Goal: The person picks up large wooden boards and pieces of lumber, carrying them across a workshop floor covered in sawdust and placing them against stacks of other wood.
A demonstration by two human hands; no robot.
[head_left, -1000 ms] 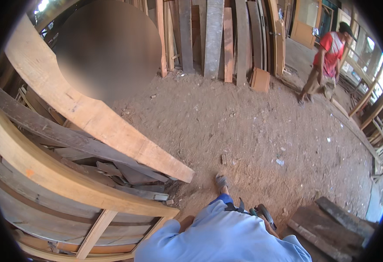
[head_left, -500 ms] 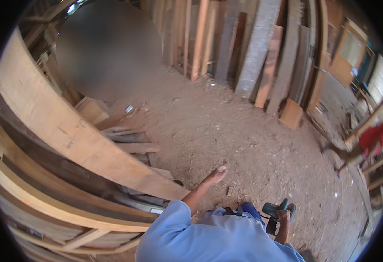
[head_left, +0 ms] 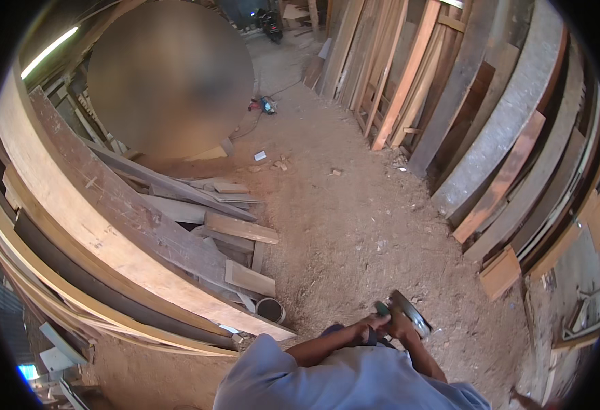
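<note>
Close in front of my body I hold a green circular saw (head_left: 413, 313) with a shiny rounded metal guard. My right hand (head_left: 400, 325) is closed around its handle. My left hand (head_left: 367, 326) is closed on the saw's green body from the other side, with its fingers partly hidden. The saw is in the air above the dirt floor (head_left: 341, 239), and its blade cannot be made out.
Long planks (head_left: 136, 242) lean along my left, beside stacked offcuts (head_left: 242, 227) and a small bucket (head_left: 270, 310). Tall boards (head_left: 498, 150) line the right wall. A corded tool (head_left: 267, 105) lies farther off, before a motorbike (head_left: 269, 26). Someone's hand (head_left: 524, 400) shows at lower right.
My left hand has come from the air onto the saw. My right hand has brought the saw in front of me. The view has turned to the right.
</note>
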